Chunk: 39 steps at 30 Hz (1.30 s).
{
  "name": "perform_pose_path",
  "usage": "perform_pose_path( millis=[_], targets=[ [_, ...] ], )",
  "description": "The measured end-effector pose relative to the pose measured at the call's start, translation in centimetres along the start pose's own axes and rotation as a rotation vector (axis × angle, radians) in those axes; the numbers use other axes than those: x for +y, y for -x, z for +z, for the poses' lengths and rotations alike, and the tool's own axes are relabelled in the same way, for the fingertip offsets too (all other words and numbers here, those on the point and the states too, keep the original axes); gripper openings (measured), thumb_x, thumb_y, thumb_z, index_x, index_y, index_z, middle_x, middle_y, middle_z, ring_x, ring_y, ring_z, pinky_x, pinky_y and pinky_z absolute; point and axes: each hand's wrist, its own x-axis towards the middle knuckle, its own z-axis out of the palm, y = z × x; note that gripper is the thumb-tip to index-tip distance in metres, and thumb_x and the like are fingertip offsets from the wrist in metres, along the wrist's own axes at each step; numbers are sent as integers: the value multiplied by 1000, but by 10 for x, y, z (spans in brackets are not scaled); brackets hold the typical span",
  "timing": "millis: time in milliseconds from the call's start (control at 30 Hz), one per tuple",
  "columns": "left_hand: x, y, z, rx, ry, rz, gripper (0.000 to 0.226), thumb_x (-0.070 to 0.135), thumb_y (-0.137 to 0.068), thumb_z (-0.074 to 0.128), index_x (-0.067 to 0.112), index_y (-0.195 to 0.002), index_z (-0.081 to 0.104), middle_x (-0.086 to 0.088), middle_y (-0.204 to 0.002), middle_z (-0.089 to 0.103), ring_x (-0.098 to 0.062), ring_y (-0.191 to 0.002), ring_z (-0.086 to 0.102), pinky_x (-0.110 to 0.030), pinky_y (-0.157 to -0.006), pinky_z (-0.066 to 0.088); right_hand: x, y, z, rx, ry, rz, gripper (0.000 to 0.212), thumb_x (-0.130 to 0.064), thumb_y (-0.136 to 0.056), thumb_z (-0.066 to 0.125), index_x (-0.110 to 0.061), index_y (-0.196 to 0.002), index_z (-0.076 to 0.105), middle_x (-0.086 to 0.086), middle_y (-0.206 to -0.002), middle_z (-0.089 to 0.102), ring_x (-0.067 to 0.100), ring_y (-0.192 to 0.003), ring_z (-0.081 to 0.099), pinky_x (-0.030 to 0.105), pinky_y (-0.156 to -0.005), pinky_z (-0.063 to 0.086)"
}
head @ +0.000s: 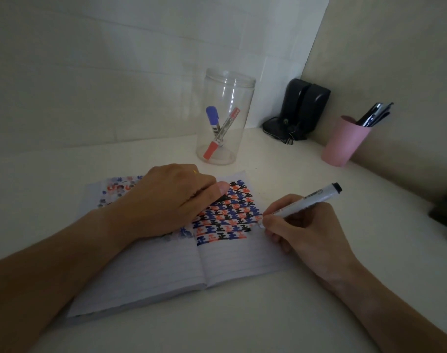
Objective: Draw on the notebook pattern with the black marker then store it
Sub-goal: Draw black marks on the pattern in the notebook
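Right hand (297, 225) grips black marker (304, 202), tip down-left at pattern (225, 215) edge (barrel slants up-right, toward the jar (223, 118)); left hand (166, 200) pressing notebook (232, 261).

Bare forearms, sleeveless; gold ring (194, 171)

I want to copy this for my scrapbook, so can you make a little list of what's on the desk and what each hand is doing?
notebook: open, flat on the white desk
pattern: blue, red and black marks, right page
left hand: pressing the notebook down
right hand: holding black marker, tip at pattern's right edge
clear jar: upright, holds blue marker and red marker
pink cup: holds dark pens
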Motion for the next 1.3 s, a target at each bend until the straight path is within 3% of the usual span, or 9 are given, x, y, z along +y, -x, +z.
perform_pose_path(
  millis=[533, 733, 1033, 1300],
  targets=[
    [-1, 0, 0, -9, 12, -11, 51, 57, -99, 18, 29, -72, 50, 6, -66, 54, -7, -60, 53, -34, -62, 49, 0, -1, 0, 9, -24, 19, 10, 0, -77, 76, -7, -71, 74, 9, -58, 68, 19, -53, 61, 32, -51, 50],
    [0, 0, -1, -12, 6, -11, 53, 57, -99, 16, 27, -74, 53, 5, -67, 55, -9, -61, 54, -36, -63, 49, -4, 1, 0, -46, -33, -8, 7, 0, -79, 78, -4, -75, 74, 9, -62, 70, 16, -55, 64, 24, -51, 50],
    [-1, 0, -1, -12, 5, -18, 54, 57, -100, 18, 26, -74, 54, 5, -68, 56, -8, -62, 54, -35, -63, 49, -4, 2, 0, -65, -27, -32, 7, 2, -79, 77, -3, -75, 74, 7, -62, 71, 15, -54, 65, 21, -52, 50],
    [0, 1, -2, -7, 13, -13, 50, 55, -100, 19, 28, -73, 51, 5, -66, 55, -7, -61, 53, -35, -62, 48, -3, -1, 2, 19, 44, 1, 6, -3, -73, 76, -5, -69, 72, 20, -63, 66, 18, -55, 57, 32, -52, 47]
  ],
)
